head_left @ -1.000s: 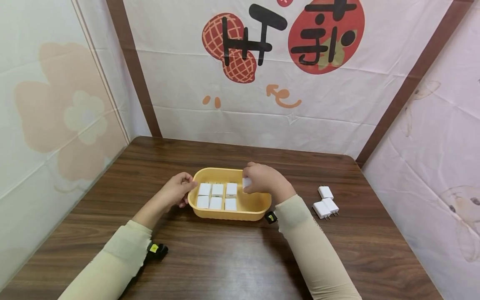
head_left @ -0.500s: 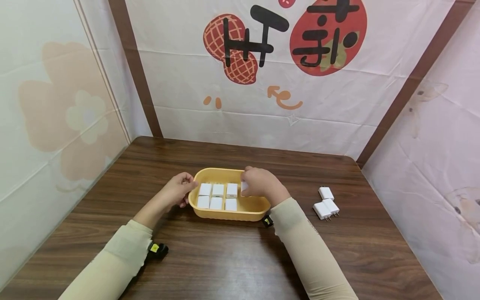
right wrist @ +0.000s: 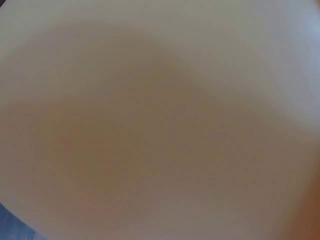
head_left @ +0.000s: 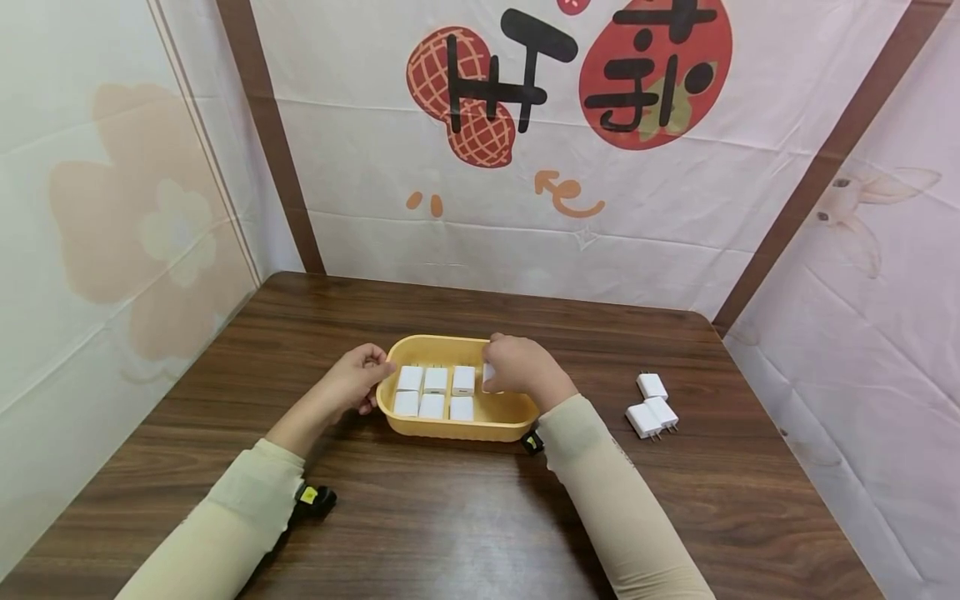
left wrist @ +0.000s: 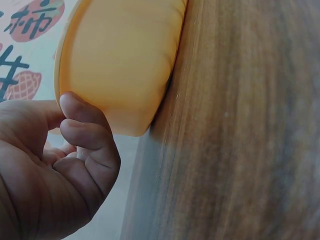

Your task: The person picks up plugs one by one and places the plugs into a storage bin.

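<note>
A yellow oval basket (head_left: 450,430) stands on the table, holding several white charger plugs (head_left: 435,381) in two rows at its left and middle. At the basket's left end, my left hand (head_left: 355,379) pinches the rim between thumb and fingers; the left wrist view shows this hand (left wrist: 65,160) close against the basket wall (left wrist: 120,55). Inside the basket's right part, my right hand (head_left: 525,367) holds a white charger plug (head_left: 488,375), mostly hidden by the fingers. The right wrist view is blurred, its lens covered by a pale surface.
Three more white charger plugs (head_left: 651,406) lie close together on the table to the right of the basket, prongs showing. The brown wooden table (head_left: 420,533) meets printed cloth walls (head_left: 525,250) at the back and sides.
My right hand has moved slightly left and lower within the basket, still with the charger plug. My left hand keeps its place on the rim.
</note>
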`<state>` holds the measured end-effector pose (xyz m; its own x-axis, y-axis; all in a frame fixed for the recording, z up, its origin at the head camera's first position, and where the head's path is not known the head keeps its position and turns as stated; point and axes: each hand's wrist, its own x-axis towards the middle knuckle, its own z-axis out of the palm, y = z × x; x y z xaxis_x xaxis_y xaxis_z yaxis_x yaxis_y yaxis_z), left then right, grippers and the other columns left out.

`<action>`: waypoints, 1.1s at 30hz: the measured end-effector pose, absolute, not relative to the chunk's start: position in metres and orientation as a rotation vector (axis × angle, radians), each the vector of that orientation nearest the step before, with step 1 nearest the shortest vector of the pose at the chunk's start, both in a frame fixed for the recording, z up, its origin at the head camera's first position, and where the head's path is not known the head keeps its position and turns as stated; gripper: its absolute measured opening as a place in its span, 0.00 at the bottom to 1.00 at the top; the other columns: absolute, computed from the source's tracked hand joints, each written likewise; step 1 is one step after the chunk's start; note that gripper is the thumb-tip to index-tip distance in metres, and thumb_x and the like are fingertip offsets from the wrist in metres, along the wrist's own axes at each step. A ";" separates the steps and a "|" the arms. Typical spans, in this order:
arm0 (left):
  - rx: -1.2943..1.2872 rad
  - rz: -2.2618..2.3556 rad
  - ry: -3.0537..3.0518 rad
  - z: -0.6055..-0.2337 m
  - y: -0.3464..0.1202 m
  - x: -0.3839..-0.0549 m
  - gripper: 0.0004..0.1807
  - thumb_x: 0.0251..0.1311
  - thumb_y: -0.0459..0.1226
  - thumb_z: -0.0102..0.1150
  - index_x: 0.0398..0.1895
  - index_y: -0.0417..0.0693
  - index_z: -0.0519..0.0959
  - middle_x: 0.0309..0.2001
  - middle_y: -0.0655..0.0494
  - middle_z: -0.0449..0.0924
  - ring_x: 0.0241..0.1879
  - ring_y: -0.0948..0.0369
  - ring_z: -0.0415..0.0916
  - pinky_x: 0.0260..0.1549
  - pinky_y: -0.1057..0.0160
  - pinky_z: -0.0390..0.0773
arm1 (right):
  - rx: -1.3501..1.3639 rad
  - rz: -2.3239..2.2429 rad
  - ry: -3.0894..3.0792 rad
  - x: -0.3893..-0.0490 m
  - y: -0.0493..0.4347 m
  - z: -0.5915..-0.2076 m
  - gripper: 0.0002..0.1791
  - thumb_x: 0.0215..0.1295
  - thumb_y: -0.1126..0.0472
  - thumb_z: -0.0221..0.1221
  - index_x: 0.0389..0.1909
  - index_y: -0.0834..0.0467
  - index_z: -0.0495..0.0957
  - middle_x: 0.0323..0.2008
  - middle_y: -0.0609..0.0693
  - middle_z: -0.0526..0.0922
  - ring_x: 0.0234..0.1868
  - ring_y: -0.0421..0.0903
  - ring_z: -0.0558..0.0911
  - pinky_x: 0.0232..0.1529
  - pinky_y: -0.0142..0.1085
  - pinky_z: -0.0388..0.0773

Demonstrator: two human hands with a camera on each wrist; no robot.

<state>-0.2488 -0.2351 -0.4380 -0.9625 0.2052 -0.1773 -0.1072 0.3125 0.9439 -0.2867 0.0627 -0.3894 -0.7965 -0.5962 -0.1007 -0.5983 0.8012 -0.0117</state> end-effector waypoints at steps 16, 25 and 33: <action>0.069 1.691 2.337 -0.437 -0.234 -0.241 0.14 0.77 0.42 0.53 0.48 0.39 0.66 0.22 0.52 0.70 0.16 0.61 0.70 0.14 0.64 0.71 | -0.939 0.003 2.832 -0.281 0.060 -0.393 0.09 0.65 0.52 0.68 0.30 0.51 0.79 0.44 0.47 0.79 0.31 0.42 0.71 0.33 0.37 0.72; 0.036 1.695 2.342 -0.439 -0.231 -0.250 0.14 0.77 0.42 0.53 0.48 0.39 0.67 0.23 0.51 0.70 0.16 0.60 0.70 0.14 0.64 0.71 | -0.937 -0.019 2.847 -0.291 0.061 -0.399 0.10 0.62 0.55 0.68 0.26 0.52 0.78 0.39 0.47 0.77 0.26 0.41 0.68 0.26 0.35 0.66; 0.039 1.685 2.355 -0.441 -0.230 -0.257 0.14 0.77 0.42 0.53 0.49 0.39 0.67 0.23 0.52 0.70 0.16 0.60 0.70 0.14 0.64 0.72 | -0.943 -0.024 2.856 -0.299 0.062 -0.404 0.11 0.61 0.55 0.69 0.26 0.52 0.78 0.40 0.48 0.77 0.26 0.41 0.69 0.27 0.35 0.66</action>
<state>-0.2568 -0.2300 -0.4413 -0.9697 0.1628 -0.1821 -0.1199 0.3326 0.9354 -0.2994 0.0616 -0.4042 -0.7953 -0.5938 -0.1219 -0.5917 0.8042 -0.0568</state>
